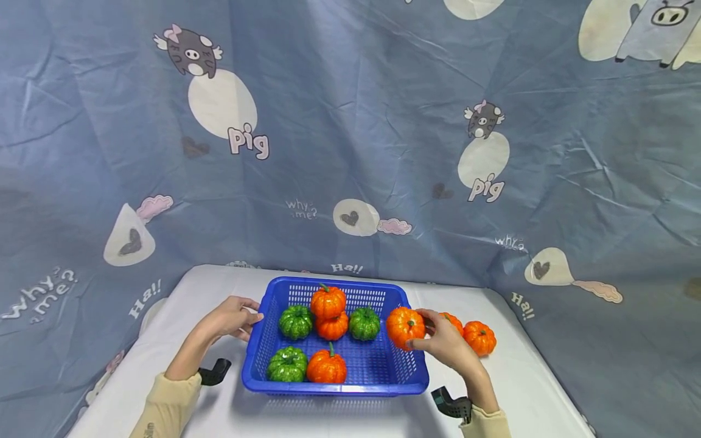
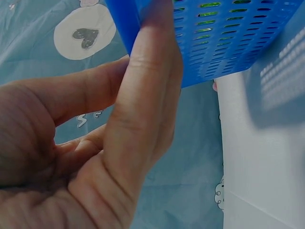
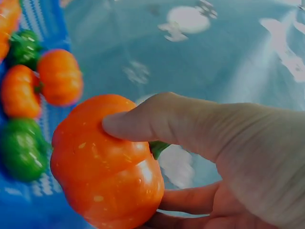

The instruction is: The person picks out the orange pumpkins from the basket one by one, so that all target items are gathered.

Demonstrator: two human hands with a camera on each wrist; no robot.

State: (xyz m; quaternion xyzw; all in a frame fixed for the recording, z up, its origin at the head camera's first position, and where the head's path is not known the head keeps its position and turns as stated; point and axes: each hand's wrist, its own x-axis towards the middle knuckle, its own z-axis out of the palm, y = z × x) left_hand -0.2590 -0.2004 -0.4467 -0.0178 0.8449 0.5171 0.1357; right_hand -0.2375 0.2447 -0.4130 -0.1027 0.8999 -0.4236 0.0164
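My right hand (image 1: 446, 344) holds an orange toy pumpkin (image 1: 404, 328) over the right end of a blue plastic basket (image 1: 339, 388). In the right wrist view, the thumb lies across the orange skin of this pumpkin (image 3: 107, 167), with fingers beneath and a green stem beside the thumb. My left hand (image 1: 232, 317) is at the basket's left side; the left wrist view has its thumb and fingers pinching the rim (image 2: 125, 28). Inside the basket are green pumpkins (image 1: 296, 322) and orange pumpkins (image 1: 327, 368), one orange one resting on another.
Right of the basket, two more orange pumpkins (image 1: 479, 338) lie on the white table (image 1: 219, 389), one partly hidden behind my right hand. A blue printed cloth (image 1: 339, 152) hangs behind the table and along its sides.
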